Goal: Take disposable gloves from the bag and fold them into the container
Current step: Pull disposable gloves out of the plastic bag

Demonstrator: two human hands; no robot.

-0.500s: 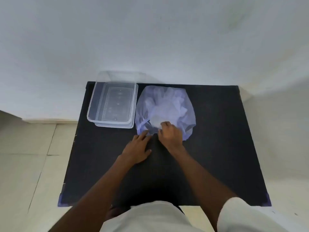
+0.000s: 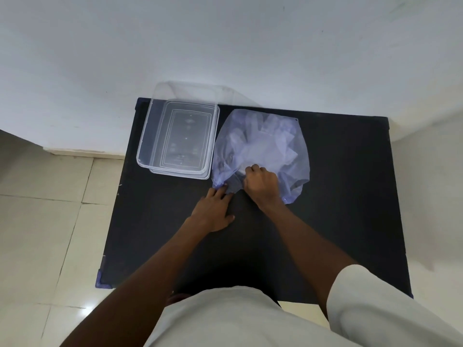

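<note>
A translucent bluish plastic bag (image 2: 290,146) lies on the black table (image 2: 350,196), holding several pale disposable gloves (image 2: 265,141) seen through the film. My left hand (image 2: 215,209) pins the bag's near-left edge with its fingertips. My right hand (image 2: 263,184) is curled at the bag's mouth, its fingers closed on pale glove material just inside. To the left of the bag stands an open clear plastic container (image 2: 147,146) with nothing in it.
The container's clear lid (image 2: 190,91) leans behind it against the white wall. The table's back edge meets the wall. Tiled floor lies to the left and right of the table.
My right hand has pushed slightly farther into the bag's mouth. My left hand stays on the bag's near edge.
</note>
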